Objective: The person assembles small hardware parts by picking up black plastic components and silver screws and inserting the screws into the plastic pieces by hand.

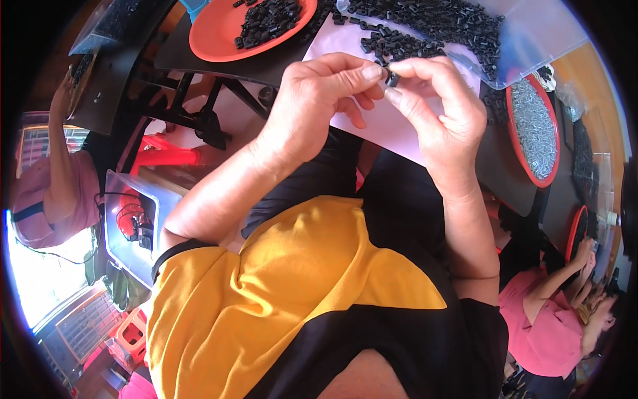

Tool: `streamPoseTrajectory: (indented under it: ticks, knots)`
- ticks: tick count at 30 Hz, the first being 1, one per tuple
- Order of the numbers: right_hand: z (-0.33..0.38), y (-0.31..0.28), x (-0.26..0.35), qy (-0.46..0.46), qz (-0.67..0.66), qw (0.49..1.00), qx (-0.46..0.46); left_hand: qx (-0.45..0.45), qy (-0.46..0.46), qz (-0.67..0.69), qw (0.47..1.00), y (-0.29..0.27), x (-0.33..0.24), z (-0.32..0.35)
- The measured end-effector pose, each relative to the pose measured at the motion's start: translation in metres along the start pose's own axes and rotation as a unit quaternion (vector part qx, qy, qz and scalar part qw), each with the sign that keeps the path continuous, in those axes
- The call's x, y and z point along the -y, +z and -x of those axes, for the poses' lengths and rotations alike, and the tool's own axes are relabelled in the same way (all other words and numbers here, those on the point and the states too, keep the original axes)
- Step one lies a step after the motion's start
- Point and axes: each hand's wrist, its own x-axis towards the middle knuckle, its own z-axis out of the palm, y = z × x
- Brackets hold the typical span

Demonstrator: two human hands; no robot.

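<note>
My left hand point(312, 96) and my right hand point(448, 106) meet fingertip to fingertip above a pale pink sheet point(405, 139). Between the thumb and forefinger of the right is a small black plastic piece point(393, 79). The left thumb and forefinger are pinched at its near side; whatever they grip is too small and covered to make out. Just beyond the hands, similar loose black pieces point(399, 45) spill over the sheet from a clear plastic bin point(538, 40) lying at the far right.
A round orange tray point(206, 40) of black pieces stands far left on the dark table point(176, 56). To the right is a red-rimmed tray point(550, 179) of small metal pins. One person point(56, 193) works at left, another point(545, 319) at right. A clear bin point(123, 246) sits low left.
</note>
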Motion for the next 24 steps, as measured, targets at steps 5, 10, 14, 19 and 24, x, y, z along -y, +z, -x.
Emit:
streamPoseTrajectory:
  ticks: [5,10,14,19,24]
  knots:
    - [-0.013,0.026,-0.003,-0.055,0.006,0.998,-0.016,-0.005,0.057,-0.029,0.998,-0.014,-0.008,0.003]
    - [-0.025,0.026,-0.011,-0.054,0.075,0.996,0.003,-0.074,0.078,-0.033,0.994,-0.044,-0.01,0.002]
    - [-0.021,0.044,-0.023,-0.141,0.332,0.932,0.036,-0.069,0.066,-0.055,0.994,-0.044,-0.002,0.006]
    - [-0.019,0.057,-0.031,-0.147,0.436,0.88,0.121,-0.059,0.069,-0.032,0.995,-0.045,0.003,0.006]
    - [-0.019,0.052,-0.029,-0.135,0.419,0.888,0.129,-0.07,0.074,-0.024,0.995,-0.04,0.005,0.003]
